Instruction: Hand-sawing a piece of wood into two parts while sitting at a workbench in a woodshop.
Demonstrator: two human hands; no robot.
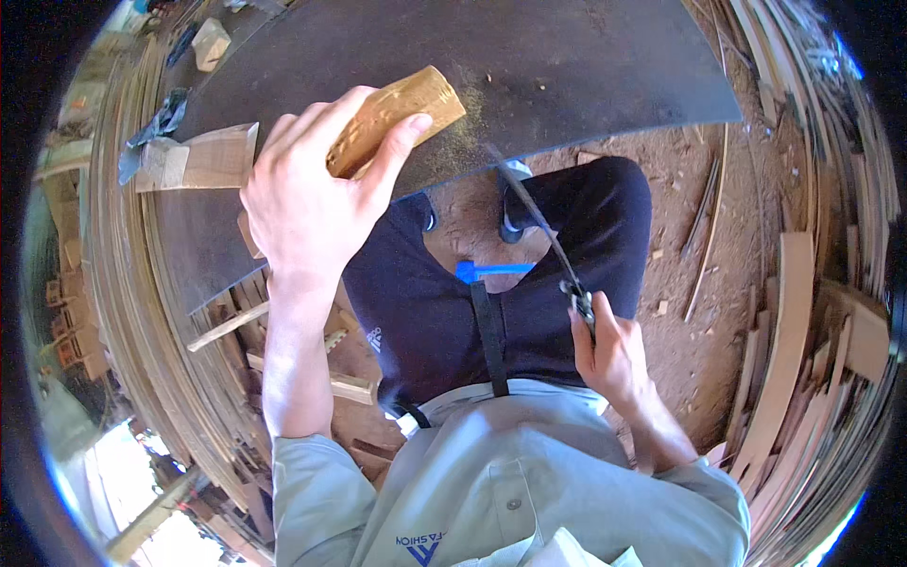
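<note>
My left hand [307, 189] grips a short yellow-brown wood block [402, 109], thumb along its near side and fingers over the far side. The block is tilted over the near part of a dark tabletop [595, 71]. Fine yellow sawdust [463, 123] lies beside its right end. My right hand [609, 350] is closed around the handle of a long, narrow, dark-bladed tool [543, 222], which looks like a handsaw seen edge-on. Its blade points up and away over my right thigh, the tip close to the table's edge and apart from the block.
Left of my left hand, a pale wood piece [203, 161] lies on the table near a crumpled blue cloth or plastic [161, 123]. Long strips of wood [142, 283] are stacked at left, with boards [779, 350] at right. Wood scraps litter the dirt floor [680, 255].
</note>
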